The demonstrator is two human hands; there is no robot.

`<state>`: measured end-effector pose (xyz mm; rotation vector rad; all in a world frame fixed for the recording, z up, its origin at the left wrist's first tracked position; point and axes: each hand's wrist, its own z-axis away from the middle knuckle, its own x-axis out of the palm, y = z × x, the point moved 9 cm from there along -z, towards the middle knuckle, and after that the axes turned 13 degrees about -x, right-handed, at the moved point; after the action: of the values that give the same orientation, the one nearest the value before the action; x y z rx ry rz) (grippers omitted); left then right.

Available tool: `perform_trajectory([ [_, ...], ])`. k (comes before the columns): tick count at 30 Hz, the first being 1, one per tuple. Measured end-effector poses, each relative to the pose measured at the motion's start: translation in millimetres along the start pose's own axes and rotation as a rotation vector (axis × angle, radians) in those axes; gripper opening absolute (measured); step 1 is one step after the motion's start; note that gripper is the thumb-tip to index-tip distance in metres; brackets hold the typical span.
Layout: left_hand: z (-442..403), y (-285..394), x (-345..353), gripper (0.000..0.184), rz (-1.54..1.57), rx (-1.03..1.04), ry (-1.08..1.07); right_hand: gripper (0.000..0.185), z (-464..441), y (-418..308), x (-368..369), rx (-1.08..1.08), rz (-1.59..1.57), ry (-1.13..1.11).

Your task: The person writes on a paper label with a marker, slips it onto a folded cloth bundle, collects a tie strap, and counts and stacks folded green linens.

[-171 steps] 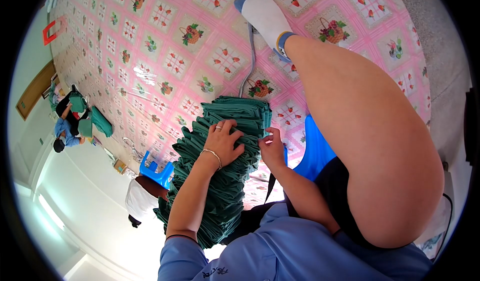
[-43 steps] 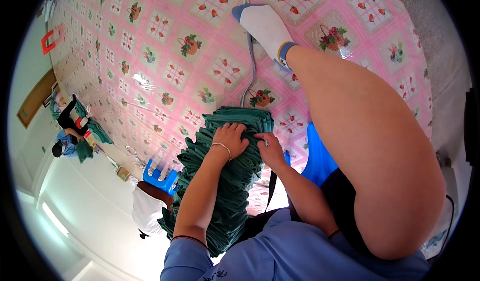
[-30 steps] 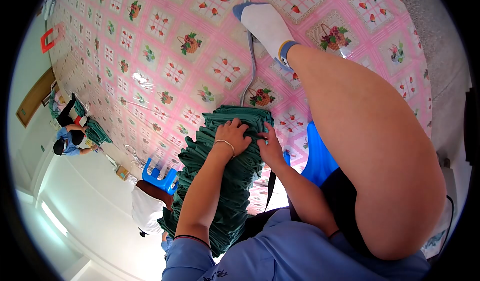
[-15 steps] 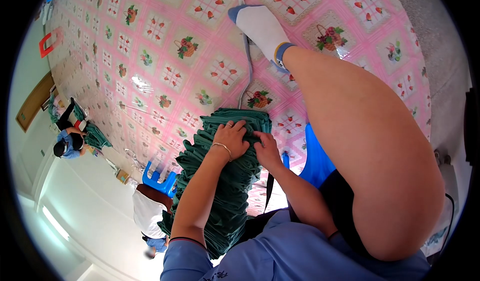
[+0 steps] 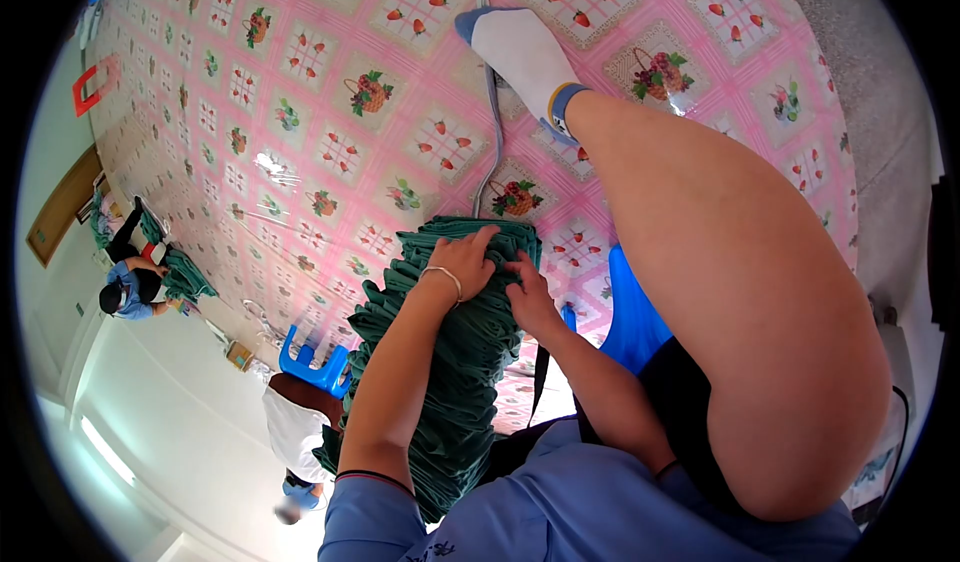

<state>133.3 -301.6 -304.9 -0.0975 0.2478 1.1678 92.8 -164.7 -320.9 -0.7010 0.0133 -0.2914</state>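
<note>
A long stack of folded dark green cloth lies in front of my body, its top end on the pink patterned sheet. My left hand, with a bracelet at the wrist, rests on the upper part of the stack, fingers bent over the folds. At the stack's right edge is my right hand, thumb and forefinger lifted a little apart at the cloth's edge. Whether a fold lies between its fingers is too small to tell.
My socked foot rests on the patterned sheet, beside a grey strap. Blue stools stand left and right of the stack. Co-workers sit at the far left, with green cloth. Another person in white is lower left.
My left hand has shifted slightly up the stack, its fingers lifting and reaching right. My right hand's thumb and forefinger have spread a little. At the lower left, another person's head has come into view.
</note>
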Motion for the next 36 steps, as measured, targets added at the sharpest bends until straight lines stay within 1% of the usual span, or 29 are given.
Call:
perform_trajectory([
  [3, -4, 9, 4, 0.042, -0.089, 0.044, 0.035, 0.041, -2, 9, 4, 0.056, -0.118, -0.045],
  [7, -1, 8, 8, 0.04, -0.128, 0.063, 0.042, 0.045, 2, 1, 0, 0.156, -0.119, -0.064],
  [9, 2, 8, 7, 0.037, -0.113, 0.052, 0.021, 0.049, 2, -6, -8, 0.146, -0.015, -0.016],
  [11, 4, 11, 1, 0.034, -0.093, 0.064, 0.032, 0.054, 3, -17, -20, 0.063, 0.204, 0.091],
  [14, 5, 18, -7, 0.03, -0.081, 0.114, 0.088, 0.061, 1, -18, -25, 0.092, 0.25, 0.108],
  [17, 0, 25, -6, 0.027, -0.096, 0.168, 0.115, 0.062, 0, -14, -21, 0.062, 0.218, 0.111],
  [20, -10, 26, 2, 0.026, -0.079, 0.232, 0.104, 0.058, 1, -10, -17, -0.019, 0.221, 0.09],
  [22, -13, 25, 6, 0.026, -0.076, 0.247, 0.067, 0.055, 2, -12, -16, -0.006, 0.195, 0.063],
  [25, -11, 27, 2, 0.027, -0.023, 0.282, 0.098, 0.05, 4, -13, -16, -0.006, 0.181, 0.067],
  [28, -15, 23, 10, 0.029, -0.031, 0.164, -0.048, 0.047, 4, -14, -18, -0.024, 0.169, 0.08],
  [29, -16, 22, 7, 0.031, 0.02, 0.165, -0.019, 0.046, 4, -14, -20, -0.03, 0.164, 0.083],
  [31, -20, 19, 6, 0.034, 0.123, 0.166, 0.039, 0.045, 2, -10, -24, -0.005, 0.116, 0.089],
  [34, -20, 22, 8, 0.04, 0.041, 0.216, 0.099, 0.044, 5, -10, -30, 0.139, 0.064, 0.097],
  [36, -20, 22, 12, 0.043, -0.01, 0.181, 0.028, 0.047, 6, -7, -33, 0.159, 0.042, 0.156],
])
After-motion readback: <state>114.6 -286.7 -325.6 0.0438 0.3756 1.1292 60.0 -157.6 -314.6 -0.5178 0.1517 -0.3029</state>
